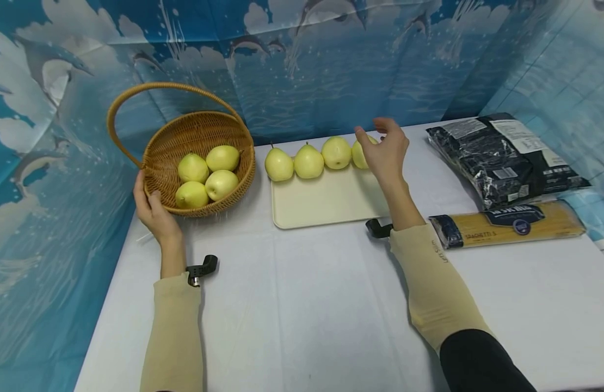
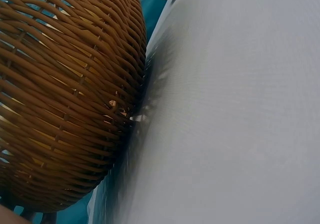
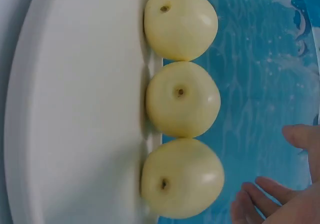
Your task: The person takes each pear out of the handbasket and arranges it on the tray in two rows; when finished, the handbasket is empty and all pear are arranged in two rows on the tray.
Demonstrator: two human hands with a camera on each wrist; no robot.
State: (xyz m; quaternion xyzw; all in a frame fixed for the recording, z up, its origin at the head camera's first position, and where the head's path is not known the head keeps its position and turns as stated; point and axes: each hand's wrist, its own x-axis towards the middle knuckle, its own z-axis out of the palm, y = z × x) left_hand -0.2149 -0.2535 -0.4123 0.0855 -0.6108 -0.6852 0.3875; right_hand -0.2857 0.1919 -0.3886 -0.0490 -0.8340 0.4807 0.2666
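At the left, a brown wicker basket (image 1: 152,190) with a tall arched handle holds several yellow-green pears (image 1: 193,167). My left hand (image 1: 157,220) grips its near left side, thumb over the rim and fingers outside. The woven wall fills the left of the left wrist view. A row of several more pears (image 1: 309,161) lines the far edge of a cream tray (image 1: 326,204). Over the rightmost pear (image 3: 182,178), my right hand (image 1: 387,155) hovers with fingers spread and bent loosely, holding nothing. That hand partly hides this pear in the head view.
To the right lie a black plastic package (image 1: 503,158) and a pack of spaghetti (image 1: 512,222). A white cloth (image 1: 302,305) covers the table. Behind it and at the left hangs a blue dolphin-print curtain (image 1: 312,71).
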